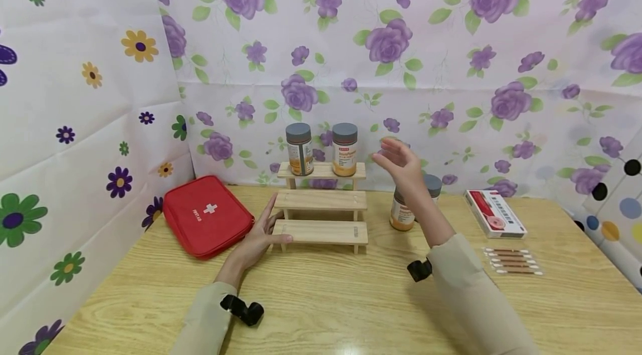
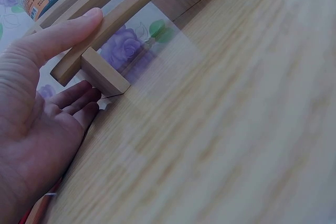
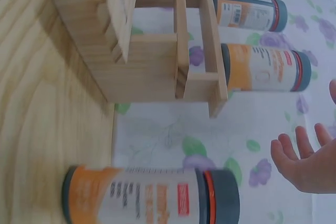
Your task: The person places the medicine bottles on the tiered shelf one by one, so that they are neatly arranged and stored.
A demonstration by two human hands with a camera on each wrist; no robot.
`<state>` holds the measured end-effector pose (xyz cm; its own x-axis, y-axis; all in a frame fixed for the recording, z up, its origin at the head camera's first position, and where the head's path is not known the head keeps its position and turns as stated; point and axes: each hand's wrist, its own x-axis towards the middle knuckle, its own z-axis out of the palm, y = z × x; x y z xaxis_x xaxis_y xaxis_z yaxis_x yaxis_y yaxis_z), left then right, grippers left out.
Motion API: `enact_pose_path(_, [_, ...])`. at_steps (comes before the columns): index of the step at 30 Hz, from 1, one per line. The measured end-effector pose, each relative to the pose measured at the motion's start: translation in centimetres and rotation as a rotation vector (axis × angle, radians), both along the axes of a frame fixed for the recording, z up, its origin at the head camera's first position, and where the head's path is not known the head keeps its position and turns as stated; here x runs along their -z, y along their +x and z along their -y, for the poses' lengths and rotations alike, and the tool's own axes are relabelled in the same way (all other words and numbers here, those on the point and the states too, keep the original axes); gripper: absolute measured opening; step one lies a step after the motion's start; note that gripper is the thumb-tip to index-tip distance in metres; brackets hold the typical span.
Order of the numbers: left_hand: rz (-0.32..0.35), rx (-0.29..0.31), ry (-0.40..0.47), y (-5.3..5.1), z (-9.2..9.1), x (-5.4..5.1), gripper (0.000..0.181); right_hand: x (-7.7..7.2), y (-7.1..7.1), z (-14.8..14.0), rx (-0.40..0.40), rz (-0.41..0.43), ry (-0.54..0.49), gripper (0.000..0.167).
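A three-tier wooden stand (image 1: 321, 200) stands mid-table. My left hand (image 1: 257, 242) grips its left end; in the left wrist view the thumb (image 2: 86, 24) lies on the lowest step and the fingers reach below it. On the top tier are two upright jars with grey lids and orange-white labels, a left jar (image 1: 299, 150) and a right jar (image 1: 344, 150). My right hand (image 1: 405, 170) hovers empty to the right of that right jar, fingers loosely bent. Behind the right forearm, a similar jar (image 1: 401, 214) stands on the table, with another grey-lidded jar (image 1: 432, 183) partly hidden.
A red first aid case (image 1: 208, 227) lies left of the stand, near the left hand. Far right are a flat red-and-white box (image 1: 495, 214) and a pack of cotton swabs (image 1: 512, 261). Flowered sheeting (image 1: 441, 54) hangs behind the table.
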<state>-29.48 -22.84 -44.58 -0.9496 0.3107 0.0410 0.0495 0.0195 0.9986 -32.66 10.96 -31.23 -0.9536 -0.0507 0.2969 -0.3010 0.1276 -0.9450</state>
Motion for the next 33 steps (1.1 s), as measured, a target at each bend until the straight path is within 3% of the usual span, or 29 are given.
enact_pose_path(16, [0.002, 0.0, 0.002, 0.1, 0.0, -0.1, 0.111, 2.2, 2.2, -5.4, 0.153, 0.03, 0.065, 0.061])
enact_pose_path(23, [-0.003, 0.002, -0.003, 0.0, 0.0, 0.0, 0.111, 3.0, 1.9, -7.2, 0.246, 0.036, 0.022, 0.056])
enact_pose_path(33, [0.007, 0.003, -0.02, 0.1, 0.0, 0.0, 0.109, 3.8, 1.2, -8.7, 0.31, 0.06, -0.004, 0.05])
